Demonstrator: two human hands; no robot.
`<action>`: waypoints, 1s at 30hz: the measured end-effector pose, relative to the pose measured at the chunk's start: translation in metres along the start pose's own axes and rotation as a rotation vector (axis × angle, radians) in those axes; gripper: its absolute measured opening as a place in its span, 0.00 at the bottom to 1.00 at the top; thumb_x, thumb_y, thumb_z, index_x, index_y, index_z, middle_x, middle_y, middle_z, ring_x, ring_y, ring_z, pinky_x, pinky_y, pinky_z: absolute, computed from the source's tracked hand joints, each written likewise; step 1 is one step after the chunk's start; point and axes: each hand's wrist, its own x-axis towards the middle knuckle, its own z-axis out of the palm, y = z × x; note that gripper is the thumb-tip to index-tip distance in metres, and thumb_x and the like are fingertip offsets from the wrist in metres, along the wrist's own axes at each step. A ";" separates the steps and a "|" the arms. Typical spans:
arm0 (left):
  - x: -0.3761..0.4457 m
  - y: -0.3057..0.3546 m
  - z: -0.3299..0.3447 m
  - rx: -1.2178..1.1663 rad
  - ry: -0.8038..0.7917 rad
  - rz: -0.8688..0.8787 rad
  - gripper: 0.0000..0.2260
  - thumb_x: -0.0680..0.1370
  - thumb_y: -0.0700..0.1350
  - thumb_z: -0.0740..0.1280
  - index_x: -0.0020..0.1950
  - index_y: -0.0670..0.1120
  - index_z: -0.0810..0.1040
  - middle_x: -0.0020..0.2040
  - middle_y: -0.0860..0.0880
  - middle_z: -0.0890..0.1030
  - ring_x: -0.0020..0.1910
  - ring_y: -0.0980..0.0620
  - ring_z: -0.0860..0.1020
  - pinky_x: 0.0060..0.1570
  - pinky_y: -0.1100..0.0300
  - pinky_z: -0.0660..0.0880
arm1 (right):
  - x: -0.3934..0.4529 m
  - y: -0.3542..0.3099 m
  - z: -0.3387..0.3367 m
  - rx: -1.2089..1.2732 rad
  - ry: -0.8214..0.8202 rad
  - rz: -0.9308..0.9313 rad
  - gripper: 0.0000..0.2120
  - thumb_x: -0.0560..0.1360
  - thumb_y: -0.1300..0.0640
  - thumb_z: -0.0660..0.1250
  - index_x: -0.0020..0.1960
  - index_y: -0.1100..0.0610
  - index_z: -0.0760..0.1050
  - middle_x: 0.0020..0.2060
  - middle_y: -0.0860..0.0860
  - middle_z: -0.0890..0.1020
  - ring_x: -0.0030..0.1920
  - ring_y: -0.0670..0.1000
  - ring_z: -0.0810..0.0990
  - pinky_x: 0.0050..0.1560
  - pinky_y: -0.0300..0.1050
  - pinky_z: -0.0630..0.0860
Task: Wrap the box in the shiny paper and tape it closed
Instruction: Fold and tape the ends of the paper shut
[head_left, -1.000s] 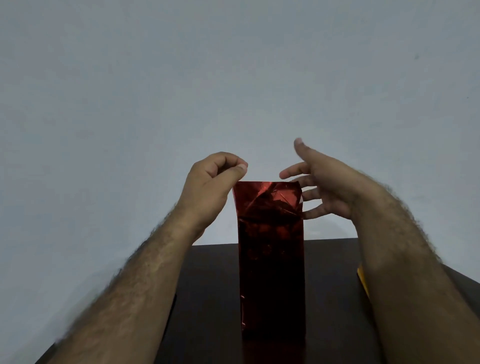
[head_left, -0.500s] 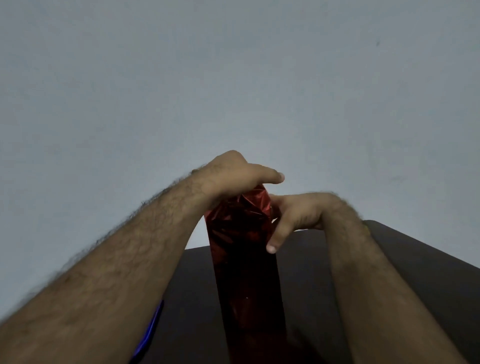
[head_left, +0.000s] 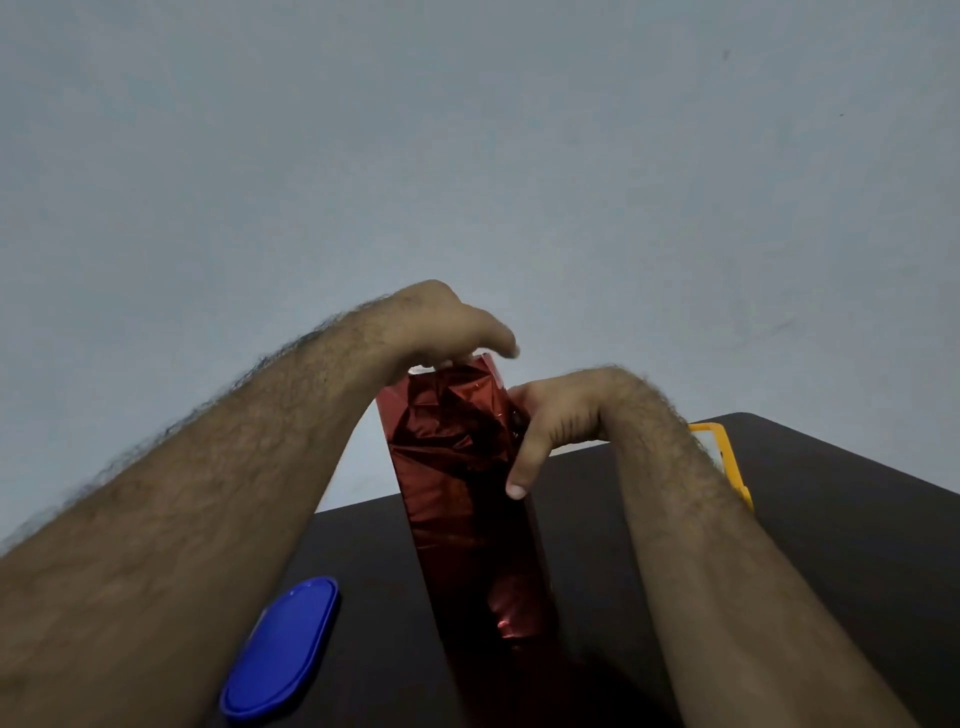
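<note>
Red shiny paper (head_left: 457, 467) wraps the tall box standing upright on the dark surface (head_left: 831, 519). Left hand (head_left: 441, 327) presses the folded top end from above, its grip hidden. Right hand (head_left: 550, 421) clasps the upper right side, thumb on the front.

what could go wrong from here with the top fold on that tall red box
The red-wrapped box stands tall and narrow on the dark table; the left hand pressing on its top could tip it. The foil at the top is already crumpled, so more pressing may crease or tear it. The right hand holds only one side, and no tape shows on the fold, so the flaps could spring open if let go.
</note>
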 end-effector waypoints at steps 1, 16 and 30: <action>-0.003 0.005 0.000 0.057 -0.019 0.006 0.18 0.67 0.57 0.82 0.42 0.44 0.85 0.41 0.47 0.85 0.42 0.47 0.82 0.42 0.55 0.77 | -0.001 0.000 0.000 0.006 0.020 0.001 0.41 0.60 0.57 0.88 0.69 0.49 0.77 0.60 0.42 0.86 0.66 0.46 0.82 0.75 0.51 0.73; 0.005 -0.091 -0.011 -0.440 0.126 -0.035 0.17 0.74 0.60 0.78 0.52 0.48 0.85 0.50 0.49 0.86 0.53 0.48 0.82 0.55 0.50 0.76 | 0.007 0.011 -0.004 0.029 0.051 -0.102 0.48 0.58 0.63 0.88 0.73 0.48 0.71 0.64 0.48 0.84 0.65 0.49 0.83 0.70 0.55 0.78; 0.042 -0.081 -0.035 0.102 -0.227 -0.003 0.06 0.76 0.38 0.74 0.52 0.41 0.88 0.38 0.48 0.88 0.42 0.51 0.88 0.41 0.59 0.77 | -0.005 -0.007 -0.001 0.009 -0.001 -0.166 0.35 0.63 0.71 0.84 0.65 0.52 0.77 0.57 0.50 0.88 0.60 0.52 0.86 0.62 0.54 0.82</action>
